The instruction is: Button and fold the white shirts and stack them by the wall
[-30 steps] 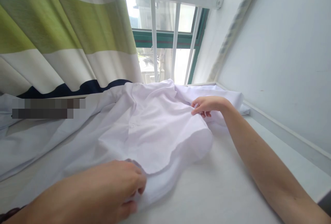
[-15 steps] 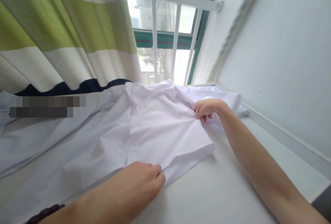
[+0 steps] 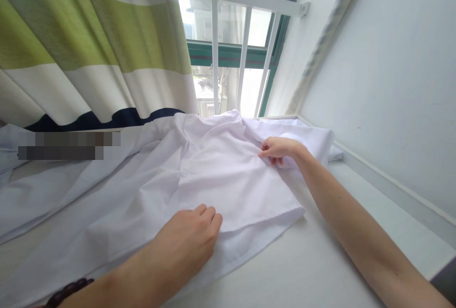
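Observation:
A white button-front shirt (image 3: 221, 175) lies spread and wrinkled over a pale flat surface (image 3: 285, 265). Its lower hem runs across the near side, with a second layer of cloth showing below the upper one. My left hand (image 3: 194, 232) is closed on the front layer near the hem; its fingertips are hidden behind the knuckles. Farther off, my right hand (image 3: 278, 150) pinches the shirt's right side between thumb and finger, the other fingers curled beneath. Dark beads (image 3: 69, 291) circle my left wrist.
A green and cream curtain (image 3: 96, 37) hangs at the back left. White railing bars (image 3: 215, 56) stand before a green-framed window. On the right, a white wall (image 3: 399, 75) meets the surface along a raised ledge (image 3: 384, 180). More white cloth (image 3: 306, 135) is bunched beyond my right hand.
My left hand has shifted up and slightly left with the hem, exposing more of the lower layer. My right hand has moved a little left along the shirt's side.

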`<state>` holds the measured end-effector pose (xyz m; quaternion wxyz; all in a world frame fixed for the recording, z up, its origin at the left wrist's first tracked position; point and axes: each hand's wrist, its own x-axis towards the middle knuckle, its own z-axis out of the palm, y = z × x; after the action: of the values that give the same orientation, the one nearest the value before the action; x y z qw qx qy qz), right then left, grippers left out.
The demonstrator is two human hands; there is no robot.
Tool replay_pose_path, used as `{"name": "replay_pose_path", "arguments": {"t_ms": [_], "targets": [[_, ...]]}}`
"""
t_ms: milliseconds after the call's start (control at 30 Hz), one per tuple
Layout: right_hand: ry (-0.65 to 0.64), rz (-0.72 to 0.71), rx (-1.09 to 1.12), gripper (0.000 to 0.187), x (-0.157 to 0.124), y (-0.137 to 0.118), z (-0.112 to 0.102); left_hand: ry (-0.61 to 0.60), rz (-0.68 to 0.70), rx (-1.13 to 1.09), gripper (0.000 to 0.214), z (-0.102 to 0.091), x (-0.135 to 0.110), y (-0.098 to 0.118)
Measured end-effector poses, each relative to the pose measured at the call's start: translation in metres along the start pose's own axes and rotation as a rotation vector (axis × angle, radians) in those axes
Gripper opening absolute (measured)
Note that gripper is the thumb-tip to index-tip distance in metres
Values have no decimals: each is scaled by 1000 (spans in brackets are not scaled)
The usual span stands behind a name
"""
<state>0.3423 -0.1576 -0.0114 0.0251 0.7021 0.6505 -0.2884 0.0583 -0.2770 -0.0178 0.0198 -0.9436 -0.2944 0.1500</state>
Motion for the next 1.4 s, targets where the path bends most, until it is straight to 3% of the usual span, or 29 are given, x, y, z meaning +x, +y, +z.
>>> {"name": "replay_pose_path", "arguments": {"t_ms": [67,167,233,300,400,500,600,733,867,1033,1100,1300,1400], "targets": [[23,-23,7,14,1,1,1,47,24,-8,22,0,-5,-4],[42,-38,45,10,-2,1,-2,232,46,-135,21,-8,-18,-8],[28,-24,58,11,-5,1,-4,361,92,-179,22,-13,-27,-5],[-2,10,50,15,-6,-1,-5,414,167,-170,24,-16,-32,2],[-32,60,-8,24,-7,-2,-5,266,244,-135,23,-13,-28,16],[-19,73,-69,29,-8,-1,-4,76,112,-104,19,-7,-20,23],[-7,77,-103,34,-9,-1,-4,6,-7,-67,23,-2,-17,22],[-11,60,-141,21,-13,-5,-4,-54,74,-29,26,-2,-19,22],[-4,51,-131,20,-14,-6,-4,29,170,-67,21,-9,-21,27],[30,68,-158,31,-15,-5,-6,-42,210,-150,13,-15,-23,23],[63,45,-179,39,-17,-6,-7,0,210,-201,11,-16,-24,18],[280,-191,-137,38,-17,-30,7,350,71,-223,34,4,-8,-2],[407,-356,-168,54,-4,-42,32,318,44,-213,53,23,3,-11]]}}
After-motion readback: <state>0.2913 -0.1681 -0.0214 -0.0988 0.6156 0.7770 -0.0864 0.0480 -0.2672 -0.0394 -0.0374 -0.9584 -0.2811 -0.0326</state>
